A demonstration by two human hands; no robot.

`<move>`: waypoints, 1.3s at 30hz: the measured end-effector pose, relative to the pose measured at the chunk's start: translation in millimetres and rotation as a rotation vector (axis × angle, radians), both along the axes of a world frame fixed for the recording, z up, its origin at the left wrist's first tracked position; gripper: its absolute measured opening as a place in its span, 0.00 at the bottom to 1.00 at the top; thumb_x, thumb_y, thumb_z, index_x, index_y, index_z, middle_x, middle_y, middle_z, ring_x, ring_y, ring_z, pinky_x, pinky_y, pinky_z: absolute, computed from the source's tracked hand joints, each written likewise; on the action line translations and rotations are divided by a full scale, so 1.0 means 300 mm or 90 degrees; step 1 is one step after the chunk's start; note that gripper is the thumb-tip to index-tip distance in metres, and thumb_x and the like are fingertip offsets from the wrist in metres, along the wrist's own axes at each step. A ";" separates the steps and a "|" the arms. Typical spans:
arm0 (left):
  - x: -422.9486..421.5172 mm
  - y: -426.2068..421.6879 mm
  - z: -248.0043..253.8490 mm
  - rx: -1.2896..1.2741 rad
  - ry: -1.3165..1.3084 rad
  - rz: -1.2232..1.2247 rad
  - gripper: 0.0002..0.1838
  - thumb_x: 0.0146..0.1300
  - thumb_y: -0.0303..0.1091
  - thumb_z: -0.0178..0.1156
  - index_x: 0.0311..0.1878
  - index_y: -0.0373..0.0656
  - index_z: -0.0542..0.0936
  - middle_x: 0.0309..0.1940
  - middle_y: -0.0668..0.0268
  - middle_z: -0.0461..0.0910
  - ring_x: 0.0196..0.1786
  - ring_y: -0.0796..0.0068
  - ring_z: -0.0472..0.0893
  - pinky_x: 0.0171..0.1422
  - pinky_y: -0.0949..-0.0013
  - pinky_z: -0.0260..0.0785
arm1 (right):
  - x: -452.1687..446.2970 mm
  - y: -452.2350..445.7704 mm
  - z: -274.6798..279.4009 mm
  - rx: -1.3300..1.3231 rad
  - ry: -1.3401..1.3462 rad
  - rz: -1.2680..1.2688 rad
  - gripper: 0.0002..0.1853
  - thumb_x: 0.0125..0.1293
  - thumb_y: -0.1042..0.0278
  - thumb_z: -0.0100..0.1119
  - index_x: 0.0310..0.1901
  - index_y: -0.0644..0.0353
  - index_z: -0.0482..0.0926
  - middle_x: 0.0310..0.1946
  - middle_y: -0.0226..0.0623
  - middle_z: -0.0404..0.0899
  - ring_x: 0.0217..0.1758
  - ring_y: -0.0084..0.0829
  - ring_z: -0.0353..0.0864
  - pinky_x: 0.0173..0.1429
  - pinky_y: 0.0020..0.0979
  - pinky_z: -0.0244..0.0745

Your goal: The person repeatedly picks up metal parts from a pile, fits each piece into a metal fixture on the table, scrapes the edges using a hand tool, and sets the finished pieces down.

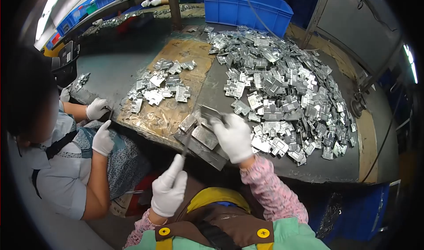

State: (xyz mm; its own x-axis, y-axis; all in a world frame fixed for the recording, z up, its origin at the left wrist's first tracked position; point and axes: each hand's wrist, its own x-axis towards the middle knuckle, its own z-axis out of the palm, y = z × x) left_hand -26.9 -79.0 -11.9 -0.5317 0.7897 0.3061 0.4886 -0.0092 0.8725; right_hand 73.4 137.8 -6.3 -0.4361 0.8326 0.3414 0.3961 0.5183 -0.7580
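My left hand (169, 189), in a white glove, is closed round a slim file (188, 140) that points up and away from me. The file's far end lies close to a metal block (204, 137) at the table's near edge. My right hand (235, 138), also gloved, grips a flat metal part (210, 111) over the block. Its fingers partly cover that part, so whether the file touches it is unclear. Left of the block, a small group of similar silvery parts (155, 95) lies on a brown board (194, 55).
A large heap of metal parts (282, 95) spreads across the table's right side. Behind it stands a blue bin (247, 11). On my left sits a co-worker (66, 166) with white-gloved hands (102, 139). A metal post (173, 7) rises at the table's back.
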 end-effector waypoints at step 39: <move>0.004 -0.004 -0.096 0.010 0.149 -0.046 0.27 0.67 0.18 0.63 0.70 0.39 0.79 0.35 0.54 0.86 0.29 0.70 0.83 0.36 0.69 0.74 | 0.124 -0.070 -0.106 0.024 0.102 0.075 0.13 0.69 0.72 0.68 0.53 0.61 0.86 0.44 0.46 0.88 0.47 0.40 0.89 0.51 0.34 0.82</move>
State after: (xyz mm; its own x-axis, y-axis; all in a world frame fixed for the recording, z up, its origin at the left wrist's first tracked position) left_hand -25.8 -80.0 -40.6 -0.3872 0.8173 0.4268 0.6756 -0.0635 0.7346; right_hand 110.5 116.8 -37.9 -0.4670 0.7648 0.4439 0.2075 0.5828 -0.7857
